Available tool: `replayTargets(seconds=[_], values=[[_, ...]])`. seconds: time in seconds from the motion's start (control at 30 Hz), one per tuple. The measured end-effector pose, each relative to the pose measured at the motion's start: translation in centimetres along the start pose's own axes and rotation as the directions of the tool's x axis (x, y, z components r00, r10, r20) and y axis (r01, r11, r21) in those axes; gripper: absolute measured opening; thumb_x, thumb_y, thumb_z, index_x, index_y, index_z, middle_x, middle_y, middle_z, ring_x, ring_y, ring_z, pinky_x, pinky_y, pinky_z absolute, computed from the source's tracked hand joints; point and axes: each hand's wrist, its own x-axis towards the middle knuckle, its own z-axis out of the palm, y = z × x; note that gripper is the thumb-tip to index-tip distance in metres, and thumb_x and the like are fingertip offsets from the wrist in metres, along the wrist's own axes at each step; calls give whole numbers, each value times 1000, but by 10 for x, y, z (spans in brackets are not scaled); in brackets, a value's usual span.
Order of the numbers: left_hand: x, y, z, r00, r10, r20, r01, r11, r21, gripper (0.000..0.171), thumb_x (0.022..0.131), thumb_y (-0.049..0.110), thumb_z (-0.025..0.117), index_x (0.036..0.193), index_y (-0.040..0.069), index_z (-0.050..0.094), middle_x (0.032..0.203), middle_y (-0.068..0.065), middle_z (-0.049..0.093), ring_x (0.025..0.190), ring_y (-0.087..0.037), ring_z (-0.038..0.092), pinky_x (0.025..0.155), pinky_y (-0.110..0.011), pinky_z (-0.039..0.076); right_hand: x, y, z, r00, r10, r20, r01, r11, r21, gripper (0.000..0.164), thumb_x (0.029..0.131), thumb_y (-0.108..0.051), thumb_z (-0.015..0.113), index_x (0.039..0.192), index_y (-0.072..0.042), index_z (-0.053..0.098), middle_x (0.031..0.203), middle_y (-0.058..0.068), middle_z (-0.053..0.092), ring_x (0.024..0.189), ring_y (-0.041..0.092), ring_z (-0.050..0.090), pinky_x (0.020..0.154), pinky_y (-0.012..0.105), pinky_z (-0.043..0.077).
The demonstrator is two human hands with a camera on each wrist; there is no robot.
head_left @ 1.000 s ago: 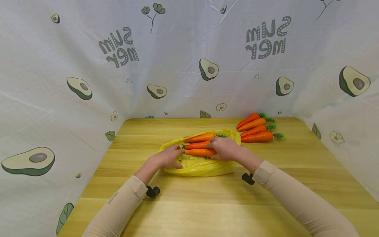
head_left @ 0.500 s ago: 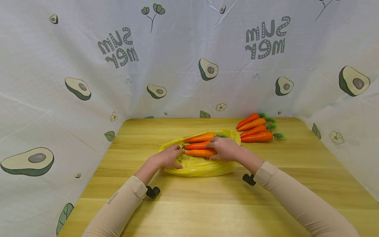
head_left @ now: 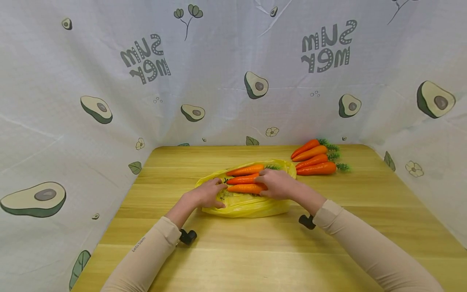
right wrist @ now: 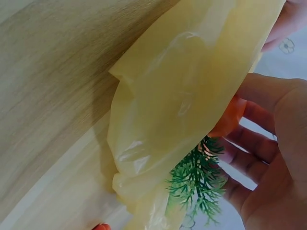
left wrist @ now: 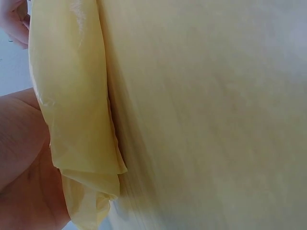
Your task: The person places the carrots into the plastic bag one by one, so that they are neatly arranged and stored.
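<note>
A yellow plastic bag (head_left: 248,210) lies spread on the table, its sides raised around three carrots. The front carrot (head_left: 243,188) lies closest to me, beside a redder middle carrot (head_left: 240,179) and a back carrot (head_left: 245,170). My right hand (head_left: 279,184) grips the front carrot at its thick end, fingers reaching over the middle one. In the right wrist view, green leafy tops (right wrist: 196,179) poke out below an orange carrot end (right wrist: 229,120) under the thumb. My left hand (head_left: 207,193) rests at the bag's left end, fingers relaxed near the carrot tips.
Several more carrots (head_left: 316,168) with green tops lie in a row at the back right, right beside the bag. The wooden table (head_left: 255,255) ends at a white printed curtain (head_left: 222,61) behind and on both sides.
</note>
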Motion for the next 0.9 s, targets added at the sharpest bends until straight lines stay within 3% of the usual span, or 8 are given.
replayTargets(seconds=[0.2, 0.63, 0.9], values=[[1, -1, 0, 1000, -7, 3, 7, 1000, 3, 80, 92, 44, 73, 156, 11, 37, 161, -13, 32, 147, -33, 35, 120, -47, 33, 2, -4, 1, 1000, -22, -22, 21, 1000, -22, 36, 88, -27, 78, 121, -13, 73, 118, 10, 69, 107, 28, 65, 87, 46, 58], [0, -1, -1, 1000, -22, 6, 22, 1000, 18, 90, 91, 47, 73, 158, 5, 30, 163, -15, 29, 151, -32, 29, 122, -44, 28, -1, -1, 4, 999, -23, -37, 23, 1000, -2, 41, 88, -29, 79, 124, -13, 72, 117, 9, 68, 105, 27, 65, 86, 45, 57], [2, -1, -1, 999, -31, 21, 30, 999, 33, 86, 91, 49, 72, 157, 8, 34, 163, -12, 30, 150, -32, 31, 121, -46, 31, -6, 3, -4, 999, -1, -45, 5, 996, 92, 39, 92, -31, 75, 125, -10, 72, 124, 14, 67, 112, 33, 64, 91, 49, 56]])
